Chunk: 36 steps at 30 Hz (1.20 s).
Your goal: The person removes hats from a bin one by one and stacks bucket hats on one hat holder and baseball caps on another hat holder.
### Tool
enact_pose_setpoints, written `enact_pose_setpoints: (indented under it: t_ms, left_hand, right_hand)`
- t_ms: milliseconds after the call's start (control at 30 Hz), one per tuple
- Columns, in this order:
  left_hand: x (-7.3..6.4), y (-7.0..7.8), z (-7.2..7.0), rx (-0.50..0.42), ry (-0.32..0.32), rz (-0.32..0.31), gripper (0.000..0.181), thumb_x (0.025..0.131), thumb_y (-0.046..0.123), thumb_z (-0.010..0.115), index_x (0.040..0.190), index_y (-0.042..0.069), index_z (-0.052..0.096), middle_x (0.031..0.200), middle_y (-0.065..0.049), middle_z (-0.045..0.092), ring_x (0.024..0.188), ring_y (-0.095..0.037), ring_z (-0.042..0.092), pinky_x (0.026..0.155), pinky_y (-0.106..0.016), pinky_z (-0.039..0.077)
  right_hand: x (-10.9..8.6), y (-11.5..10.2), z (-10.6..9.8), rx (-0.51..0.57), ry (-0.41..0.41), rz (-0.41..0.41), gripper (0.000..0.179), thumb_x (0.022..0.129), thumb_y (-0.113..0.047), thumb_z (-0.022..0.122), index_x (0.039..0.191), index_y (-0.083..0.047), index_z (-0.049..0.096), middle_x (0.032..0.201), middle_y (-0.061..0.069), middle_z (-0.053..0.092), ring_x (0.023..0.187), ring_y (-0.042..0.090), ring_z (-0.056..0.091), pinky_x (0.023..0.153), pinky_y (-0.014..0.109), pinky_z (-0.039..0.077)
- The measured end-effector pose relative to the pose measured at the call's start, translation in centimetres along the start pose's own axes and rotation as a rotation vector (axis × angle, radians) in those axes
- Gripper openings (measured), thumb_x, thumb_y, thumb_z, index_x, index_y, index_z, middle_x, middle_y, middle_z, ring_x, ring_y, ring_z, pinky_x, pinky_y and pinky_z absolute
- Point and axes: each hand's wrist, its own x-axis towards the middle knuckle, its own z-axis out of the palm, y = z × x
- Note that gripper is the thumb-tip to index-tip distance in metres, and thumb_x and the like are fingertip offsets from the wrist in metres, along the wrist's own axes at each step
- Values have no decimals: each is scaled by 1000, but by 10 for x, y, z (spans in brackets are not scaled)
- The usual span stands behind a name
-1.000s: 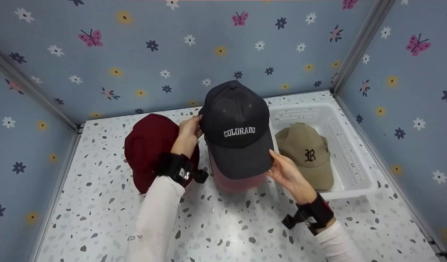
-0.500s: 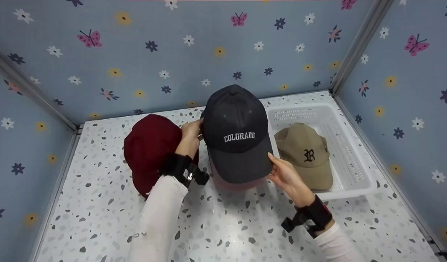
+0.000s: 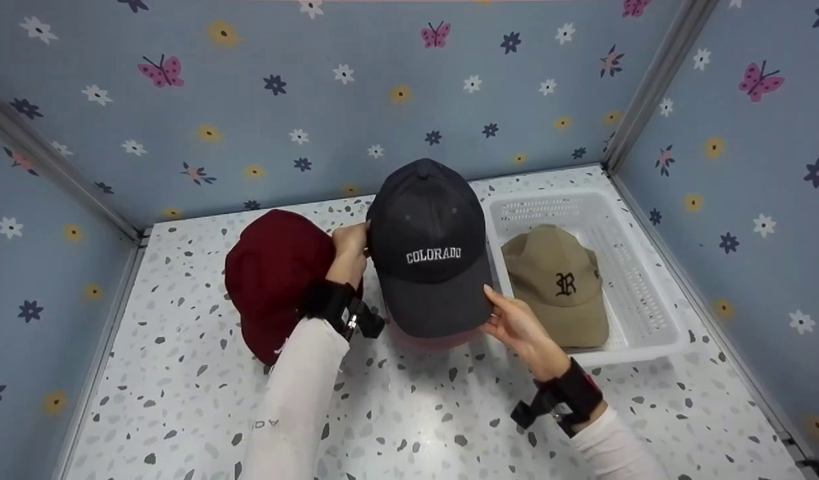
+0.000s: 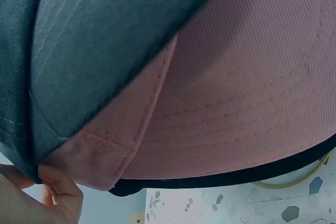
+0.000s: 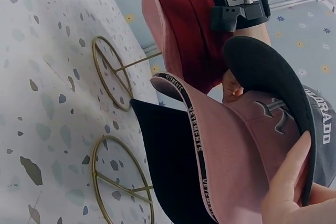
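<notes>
A dark grey baseball cap (image 3: 426, 220) lettered COLORADO sits over a pink hat (image 3: 429, 343), both mostly hiding a stand. My left hand (image 3: 350, 250) pinches the cap's edge at its left side; the left wrist view shows thumb and finger on that edge. With thumb above and fingers beneath, my right hand (image 3: 519, 327) holds the right side of the brim. In the right wrist view the pink hat (image 5: 226, 135) bears an embroidered mark, and a black brim (image 5: 168, 156) shows under it. A dark red hat (image 3: 273, 267) stands left of my left hand.
A white plastic basket (image 3: 639, 353) at the right contains a tan baseball cap (image 3: 556, 280) with a black letter. Low in the right wrist view are gold wire stand bases (image 5: 97, 182). Flower-patterned walls (image 3: 343, 113) enclose the speckled tabletop (image 3: 409, 427).
The dark grey cap has come down and slightly left over the pink hat, covering more of it. Both hands have moved down with it, still holding it.
</notes>
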Motion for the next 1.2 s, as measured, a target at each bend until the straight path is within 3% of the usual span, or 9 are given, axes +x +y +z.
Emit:
enact_pose_setpoints:
  t_ms: [367,533,600,700,767,833,1000,1200]
  left_hand:
    - [4,-6,0,48,-15,17,18,76,1,59,65,7,46,59,0,44,44,-9,43,41,-22,41]
    - [7,-10,-1,67,-33,-2,12,77,4,61,70,3,51,66,-3,49,51,-12,48,49,-27,46]
    - [38,-30,1,57,-29,12,12,75,5,63,70,3,53,67,-4,50,52,-15,50,49,-29,47]
    - [99,-66,1,62,-41,6,12,72,8,67,71,4,56,67,-5,53,53,-18,53,46,-34,48]
    - [148,-95,5,89,-14,23,13,70,9,68,71,4,56,67,-6,54,53,-19,55,45,-36,49]
    - [169,-106,5,111,-32,10,13,70,9,68,73,3,57,70,-6,55,55,-20,55,47,-38,50]
    - [189,-118,6,100,-71,18,15,69,9,70,70,3,56,68,-5,53,54,-19,54,48,-38,50]
    - [239,-147,13,140,-17,60,15,66,13,69,68,7,55,68,-4,53,52,-20,54,45,-41,49]
  right_hand:
    - [2,8,-5,-19,31,9,25,93,-17,46,77,-7,63,74,5,63,63,15,60,61,24,51]
    - [2,11,-6,-45,41,11,24,92,-18,47,78,-7,62,75,5,63,62,15,60,58,24,51]
    - [2,12,-6,-57,54,14,23,92,-19,48,79,-7,62,75,4,63,63,15,60,58,24,50]
    - [2,15,-7,-77,62,17,20,91,-19,49,80,-8,62,77,5,64,65,15,60,60,24,51]
    - [1,16,-7,-92,75,12,19,90,-19,51,82,-8,63,78,5,64,65,15,60,61,24,51]
    - [2,17,-7,-99,85,5,18,90,-19,51,82,-7,62,79,6,64,65,16,60,62,24,51]
    - [4,17,-8,-103,93,11,17,89,-20,52,82,-8,63,79,6,64,66,16,60,63,24,51]
    - [6,10,-12,-168,54,53,17,88,-20,54,81,-6,61,76,7,63,68,17,61,67,28,52]
